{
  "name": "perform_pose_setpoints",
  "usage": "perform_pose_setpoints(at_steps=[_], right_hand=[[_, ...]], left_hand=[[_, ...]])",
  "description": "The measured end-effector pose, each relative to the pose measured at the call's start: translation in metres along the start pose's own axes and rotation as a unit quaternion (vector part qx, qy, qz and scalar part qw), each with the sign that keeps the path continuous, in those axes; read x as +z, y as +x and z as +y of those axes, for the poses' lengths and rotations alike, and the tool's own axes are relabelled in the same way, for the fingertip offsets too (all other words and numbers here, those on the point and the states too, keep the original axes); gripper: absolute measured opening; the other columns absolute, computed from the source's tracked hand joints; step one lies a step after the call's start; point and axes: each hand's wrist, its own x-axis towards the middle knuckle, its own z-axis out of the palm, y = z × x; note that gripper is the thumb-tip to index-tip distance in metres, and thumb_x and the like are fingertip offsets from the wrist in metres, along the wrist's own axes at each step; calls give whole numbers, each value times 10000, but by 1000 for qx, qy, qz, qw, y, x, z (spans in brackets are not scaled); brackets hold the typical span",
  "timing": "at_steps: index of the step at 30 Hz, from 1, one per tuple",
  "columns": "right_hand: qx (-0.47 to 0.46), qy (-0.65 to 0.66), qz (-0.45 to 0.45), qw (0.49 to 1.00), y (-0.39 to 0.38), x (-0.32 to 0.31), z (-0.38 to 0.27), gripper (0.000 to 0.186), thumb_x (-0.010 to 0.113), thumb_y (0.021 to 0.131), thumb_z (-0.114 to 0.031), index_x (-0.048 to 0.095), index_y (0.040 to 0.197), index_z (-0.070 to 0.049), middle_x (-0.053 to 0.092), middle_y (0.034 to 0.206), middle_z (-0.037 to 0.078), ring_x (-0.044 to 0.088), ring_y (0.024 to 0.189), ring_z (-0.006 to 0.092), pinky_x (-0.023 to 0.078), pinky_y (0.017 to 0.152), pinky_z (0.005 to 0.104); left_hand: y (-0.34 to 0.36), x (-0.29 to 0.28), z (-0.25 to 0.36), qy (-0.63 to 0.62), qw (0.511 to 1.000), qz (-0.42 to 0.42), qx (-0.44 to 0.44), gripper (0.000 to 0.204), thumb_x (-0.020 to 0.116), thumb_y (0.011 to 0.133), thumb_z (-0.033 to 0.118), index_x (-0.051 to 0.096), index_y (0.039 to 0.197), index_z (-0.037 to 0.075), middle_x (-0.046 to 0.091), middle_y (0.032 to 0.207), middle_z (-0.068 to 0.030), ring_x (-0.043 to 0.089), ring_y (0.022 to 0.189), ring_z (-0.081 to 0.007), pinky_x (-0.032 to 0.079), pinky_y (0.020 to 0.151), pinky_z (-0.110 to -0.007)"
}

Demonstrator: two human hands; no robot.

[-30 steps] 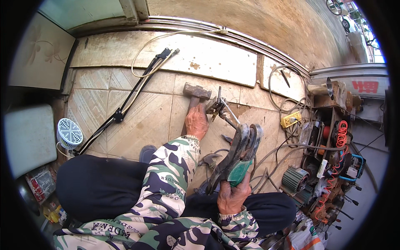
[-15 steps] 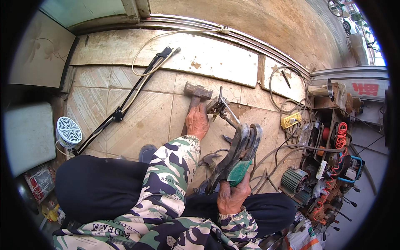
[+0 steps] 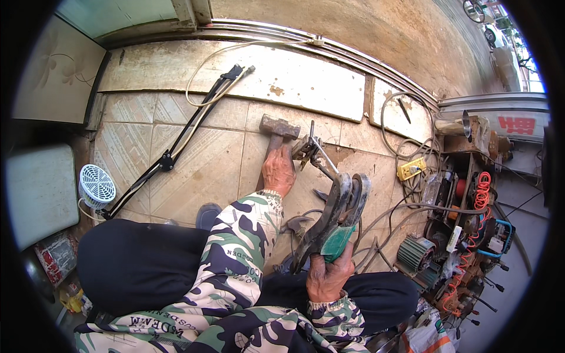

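My left hand (image 3: 278, 173) is closed round the upright handle of a sledgehammer (image 3: 279, 126), whose rusty head lies just beyond my fingers. Beside the head is a dark metal assembly (image 3: 307, 148) with a thin upright piece; a pale rod (image 3: 327, 157) slants from it down toward a heavy curved dark tool with a green body (image 3: 338, 241), gripped low by my right hand (image 3: 328, 276). Under that tool a claw hammer (image 3: 297, 225) is partly visible on the tiled floor (image 3: 188, 188).
A jointed black arm (image 3: 166, 162) with a white round head (image 3: 97, 186) lies at left. A cream board (image 3: 235, 73) borders the door track. Cables, a yellow socket block (image 3: 411, 169), a motor (image 3: 415, 256), red coiled hose (image 3: 484, 188) and piled machinery are at right.
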Motion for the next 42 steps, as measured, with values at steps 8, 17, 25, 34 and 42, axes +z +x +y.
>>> perform_pose_setpoints(at_steps=[8,17,25,34,42], right_hand=[[13,-16,-5,1000,-2,-1,-2,337,787,821,-134,573,1038,9,651,761,233,677,716,454,519,628,448],[4,1,-2,1000,-1,-2,-3,353,788,805,-123,569,1046,13,648,753,226,671,698,454,518,613,451],[33,56,63,996,-4,-5,-5,270,685,871,-98,589,1091,27,683,854,60,641,745,159,512,714,292],[-37,145,138,979,-6,-39,21,195,741,881,-59,625,1028,-2,673,847,63,632,683,133,536,625,290],[1,241,218,946,39,-180,4,247,652,973,-92,493,1157,-50,529,735,39,525,526,130,482,464,267]], left_hand=[[-1,2,-2,3,1000,7,-2,345,605,761,-41,575,1101,13,641,972,-209,611,950,-400,506,846,-464],[-1,2,1,19,999,29,12,216,583,827,-3,553,1035,48,640,942,-175,631,937,-358,523,816,-446],[-1,3,2,16,1000,24,7,220,576,827,-1,557,1041,48,644,949,-181,626,942,-368,517,818,-463],[-7,2,13,-42,994,-68,-77,347,636,818,62,531,1145,11,670,931,-241,646,915,-429,503,820,-509],[-27,4,52,-210,951,-187,-130,384,798,819,210,575,1037,-13,658,760,-132,632,661,-233,511,628,-380]])
